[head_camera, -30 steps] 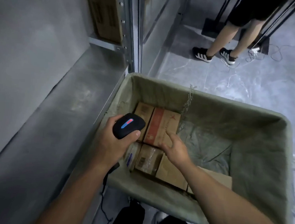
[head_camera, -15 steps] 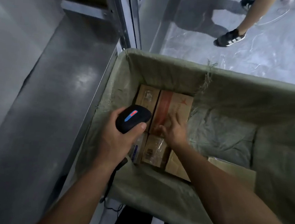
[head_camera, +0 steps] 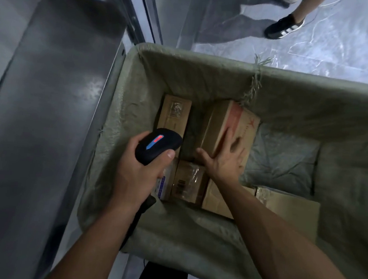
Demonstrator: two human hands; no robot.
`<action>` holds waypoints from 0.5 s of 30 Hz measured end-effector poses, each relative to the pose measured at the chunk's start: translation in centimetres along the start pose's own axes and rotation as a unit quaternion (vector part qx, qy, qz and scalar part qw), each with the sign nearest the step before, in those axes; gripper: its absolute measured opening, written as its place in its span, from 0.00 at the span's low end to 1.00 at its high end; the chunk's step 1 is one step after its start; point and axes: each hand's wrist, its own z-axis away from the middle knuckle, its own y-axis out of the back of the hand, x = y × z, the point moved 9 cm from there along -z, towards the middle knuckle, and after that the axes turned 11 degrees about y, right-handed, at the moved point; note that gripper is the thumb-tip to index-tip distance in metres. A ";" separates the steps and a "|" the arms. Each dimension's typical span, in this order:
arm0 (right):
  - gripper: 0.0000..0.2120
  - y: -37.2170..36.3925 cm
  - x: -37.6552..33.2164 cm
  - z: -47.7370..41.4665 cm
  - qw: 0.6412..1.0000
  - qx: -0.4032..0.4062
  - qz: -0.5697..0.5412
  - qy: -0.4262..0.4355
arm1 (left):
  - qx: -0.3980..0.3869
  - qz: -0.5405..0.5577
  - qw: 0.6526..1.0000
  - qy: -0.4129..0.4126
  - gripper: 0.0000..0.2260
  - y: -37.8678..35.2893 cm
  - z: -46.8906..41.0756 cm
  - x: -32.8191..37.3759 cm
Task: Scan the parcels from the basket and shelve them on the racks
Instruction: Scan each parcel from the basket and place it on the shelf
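Note:
A cloth-lined basket (head_camera: 205, 75) holds several cardboard parcels at its left end. My left hand (head_camera: 138, 171) grips a black barcode scanner (head_camera: 158, 145) with a lit red and blue strip, held above the parcels. My right hand (head_camera: 223, 158) holds the near end of a brown box with red print (head_camera: 230, 123), thumb on its left side, fingers over its top; the box is tilted, its left side raised. A plain brown box (head_camera: 175, 114) lies to its left. A taped box (head_camera: 188, 181) and another carton (head_camera: 218, 197) lie nearer me.
A grey metal rack shelf (head_camera: 49, 106) runs along the left, its upright post (head_camera: 144, 10) at the basket's far left corner. A flat cardboard piece (head_camera: 292, 205) leans at the basket's near right. Another person's shoe (head_camera: 284, 26) stands on the floor beyond.
My right hand has taken hold of the red-printed box and tipped it up on its edge, opening a gap beside the plain box. The camera has moved closer over the basket.

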 end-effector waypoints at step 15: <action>0.35 5.0 5.4 3.9 0.996 0.084 0.027 0.003 | -0.011 -0.005 1.000 -0.014 0.22 -0.4 0.9 0.5</action>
